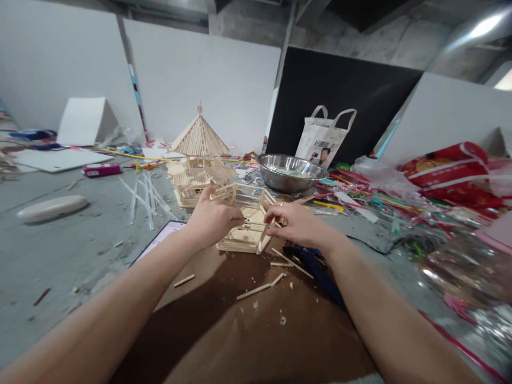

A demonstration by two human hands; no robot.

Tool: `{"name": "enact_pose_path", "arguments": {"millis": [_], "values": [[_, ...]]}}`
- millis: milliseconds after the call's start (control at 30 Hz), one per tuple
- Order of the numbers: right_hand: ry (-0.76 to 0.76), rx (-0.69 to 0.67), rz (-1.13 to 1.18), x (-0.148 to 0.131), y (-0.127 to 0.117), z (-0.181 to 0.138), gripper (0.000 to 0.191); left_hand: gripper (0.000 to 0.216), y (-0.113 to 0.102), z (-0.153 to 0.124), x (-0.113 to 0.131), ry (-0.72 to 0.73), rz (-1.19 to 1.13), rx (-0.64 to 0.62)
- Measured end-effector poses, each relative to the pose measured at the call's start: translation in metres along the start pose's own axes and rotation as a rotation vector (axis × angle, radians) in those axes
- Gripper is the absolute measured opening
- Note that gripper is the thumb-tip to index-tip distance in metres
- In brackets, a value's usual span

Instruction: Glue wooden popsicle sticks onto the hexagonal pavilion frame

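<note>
White panels (200, 74) and one black panel (348, 85) lean behind a littered grey surface (104, 229), with a brown sheet (240, 341) spread at the near side. Toward the back stands a tiered tower (200, 140) of pale sticks with a pointed roof; right of it are a white tote bag (308, 138) and, just in front of that, a steel bowl (294, 184). Between the two hands, near the far edge of the brown sheet, sits a low, many-sided stick frame (238, 247) with open railings. The left hand (216, 217) has its fingertips drawn together at the frame's near side; the right hand (296, 223) bends its fingers and thumb around the right corner — whether either grasps a stick, I cannot tell. Left of the frame lies a phone (160, 240), partly hidden by the forearm. Smallest are the loose sticks (256, 291) and whitish crumbs (283, 320).
</note>
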State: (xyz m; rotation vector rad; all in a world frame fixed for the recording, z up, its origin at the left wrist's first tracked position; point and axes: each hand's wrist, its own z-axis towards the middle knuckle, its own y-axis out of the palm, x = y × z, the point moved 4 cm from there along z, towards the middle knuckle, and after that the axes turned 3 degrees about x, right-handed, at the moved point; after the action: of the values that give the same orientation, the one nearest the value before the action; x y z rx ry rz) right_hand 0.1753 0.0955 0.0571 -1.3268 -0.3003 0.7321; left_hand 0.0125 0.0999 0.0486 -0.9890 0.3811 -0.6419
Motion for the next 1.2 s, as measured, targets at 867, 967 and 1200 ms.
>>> {"name": "enact_pose_path", "arguments": {"millis": [867,967,1200], "values": [[0.083,0.103,0.046,-0.006,-0.015,-0.003,0.022,0.025,-0.024,-0.005,-0.039,-0.060,-0.169,-0.107],[0.033,0.254,-0.057,-0.017,-0.005,0.002,0.022,0.030,-0.017,-0.008,-0.040,0.011,-0.125,-0.166],[-0.035,0.256,-0.165,-0.046,0.029,0.022,0.028,0.025,-0.006,-0.010,-0.036,0.021,-0.120,-0.189]]}}
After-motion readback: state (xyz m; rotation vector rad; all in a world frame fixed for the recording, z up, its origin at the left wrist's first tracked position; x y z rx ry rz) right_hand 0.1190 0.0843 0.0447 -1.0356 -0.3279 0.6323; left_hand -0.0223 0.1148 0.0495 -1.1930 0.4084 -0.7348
